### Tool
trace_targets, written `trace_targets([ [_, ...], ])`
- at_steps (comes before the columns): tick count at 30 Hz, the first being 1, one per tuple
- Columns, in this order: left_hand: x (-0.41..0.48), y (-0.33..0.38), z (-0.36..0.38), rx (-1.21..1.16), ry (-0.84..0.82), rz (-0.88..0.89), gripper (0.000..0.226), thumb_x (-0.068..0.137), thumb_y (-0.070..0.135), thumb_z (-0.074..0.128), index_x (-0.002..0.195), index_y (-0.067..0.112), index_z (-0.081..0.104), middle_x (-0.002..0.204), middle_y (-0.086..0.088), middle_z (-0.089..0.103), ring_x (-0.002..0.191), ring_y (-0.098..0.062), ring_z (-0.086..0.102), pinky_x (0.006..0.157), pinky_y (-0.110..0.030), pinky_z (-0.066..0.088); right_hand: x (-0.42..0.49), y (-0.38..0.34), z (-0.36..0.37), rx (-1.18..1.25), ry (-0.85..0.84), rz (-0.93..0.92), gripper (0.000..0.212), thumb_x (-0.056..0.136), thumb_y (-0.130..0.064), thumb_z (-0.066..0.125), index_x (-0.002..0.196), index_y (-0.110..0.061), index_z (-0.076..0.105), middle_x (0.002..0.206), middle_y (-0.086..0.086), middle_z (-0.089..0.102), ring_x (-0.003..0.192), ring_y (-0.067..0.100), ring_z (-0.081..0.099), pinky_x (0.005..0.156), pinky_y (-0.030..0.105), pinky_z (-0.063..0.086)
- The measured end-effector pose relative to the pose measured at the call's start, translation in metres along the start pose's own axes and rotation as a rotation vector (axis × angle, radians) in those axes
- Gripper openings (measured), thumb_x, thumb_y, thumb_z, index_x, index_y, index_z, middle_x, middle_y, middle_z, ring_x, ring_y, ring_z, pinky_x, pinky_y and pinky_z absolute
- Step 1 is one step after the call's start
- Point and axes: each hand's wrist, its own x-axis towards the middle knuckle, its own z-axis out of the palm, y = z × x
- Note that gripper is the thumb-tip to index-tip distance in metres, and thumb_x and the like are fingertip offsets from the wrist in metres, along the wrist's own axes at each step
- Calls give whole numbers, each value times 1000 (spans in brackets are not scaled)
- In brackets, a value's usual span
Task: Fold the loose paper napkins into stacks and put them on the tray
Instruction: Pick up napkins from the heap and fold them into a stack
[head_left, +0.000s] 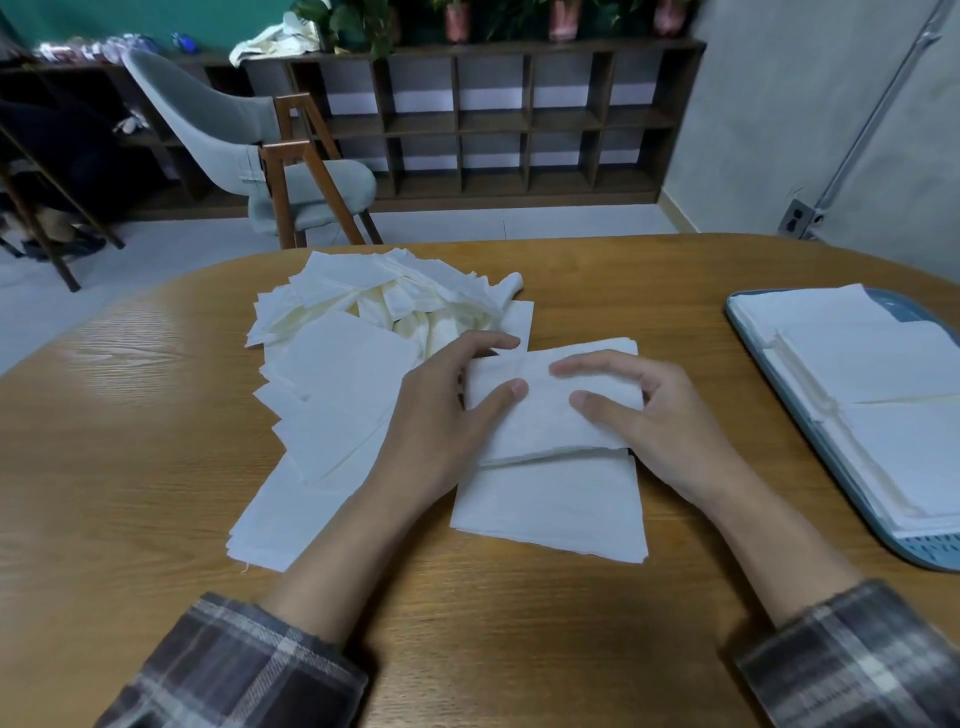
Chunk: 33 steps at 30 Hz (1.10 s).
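Dim; table glare; edges warped

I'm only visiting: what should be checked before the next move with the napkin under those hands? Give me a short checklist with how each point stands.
1. The left hand and right hand both rest on the folded napkin: ok.
2. Flap level with the layer beneath: not ok, the lower part sticks out.
3. Free room on the tray: cannot tell, napkins cover most of it.
4. The table is bare between napkin and tray: ok.
5. The loose pile used up: not ok.
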Motion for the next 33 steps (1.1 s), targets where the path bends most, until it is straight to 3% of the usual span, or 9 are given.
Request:
trace_targets([
  [3, -2, -1, 3, 200, -13, 167, 42, 88, 32, 84, 127, 32, 67, 136, 12, 50, 126, 0, 48, 102, -11, 39, 4, 5, -5, -56, 158, 24, 29, 98, -2, 68, 114, -23, 80, 112, -26, 74, 110, -21, 59, 87, -3, 38],
  [8, -4, -3, 2, 220, -324, 145, 23, 87, 34, 85, 107, 28, 76, 101, 15, 69, 98, -6, 65, 87, -30, 54, 10, 18, -11, -170, 245, 38, 32, 99, -1, 65, 113, -25, 80, 115, -29, 70, 107, -28, 53, 86, -9, 31],
  [12, -4, -6, 3, 246, -404, 103, 22, 87, 37, 85, 106, 29, 79, 97, 14, 70, 95, -1, 65, 89, -33, 54, 11, 21, -9, -191, 244, 26, 33, 99, -3, 65, 113, -29, 79, 118, -27, 72, 112, -24, 54, 87, -8, 32],
  [20, -4, -2, 1, 200, -378, 96, 5, 92, 28, 81, 97, 28, 81, 94, 14, 75, 94, -3, 68, 88, -32, 55, 10, 18, -9, -165, 214, 30, 31, 101, -6, 62, 114, -28, 79, 119, -27, 72, 112, -26, 53, 85, -8, 31],
  [24, -4, 7, -5, 46, -327, 60, 2, 92, 24, 81, 94, 24, 81, 96, 17, 78, 98, 0, 71, 91, -25, 54, 9, 12, -8, -78, 220, 1, 18, 104, -22, 65, 112, -25, 80, 116, -22, 75, 113, -19, 58, 87, -4, 35],
  [26, -2, 9, -8, -49, -299, 8, 2, 92, 25, 82, 93, 25, 81, 96, 15, 78, 96, -4, 73, 91, -27, 56, 8, 8, -8, -11, 195, -5, 20, 103, -33, 63, 111, -26, 81, 117, -22, 76, 116, -14, 60, 95, 5, 40],
  [28, 0, 10, -10, -116, -237, -6, 2, 90, 26, 83, 91, 26, 81, 95, 11, 78, 93, -9, 73, 87, -30, 56, 6, 6, -8, 105, 115, 13, 30, 102, -47, 62, 111, -26, 81, 120, -14, 76, 121, 1, 64, 105, 26, 44],
  [30, 2, 9, -11, -172, -169, -17, 3, 89, 23, 85, 91, 23, 82, 93, 10, 78, 90, -12, 72, 81, -27, 54, 3, 3, -6, 172, 23, 38, 36, 100, -53, 64, 111, -24, 82, 115, -4, 78, 115, 16, 70, 97, 35, 51],
  [33, 2, 8, -10, -216, -107, -45, 7, 87, 20, 86, 92, 21, 82, 89, 10, 79, 86, -6, 73, 77, -20, 50, 0, 1, 0, 177, -38, 50, 26, 95, -35, 70, 109, -16, 81, 103, 1, 81, 94, 14, 76, 75, 23, 55],
])
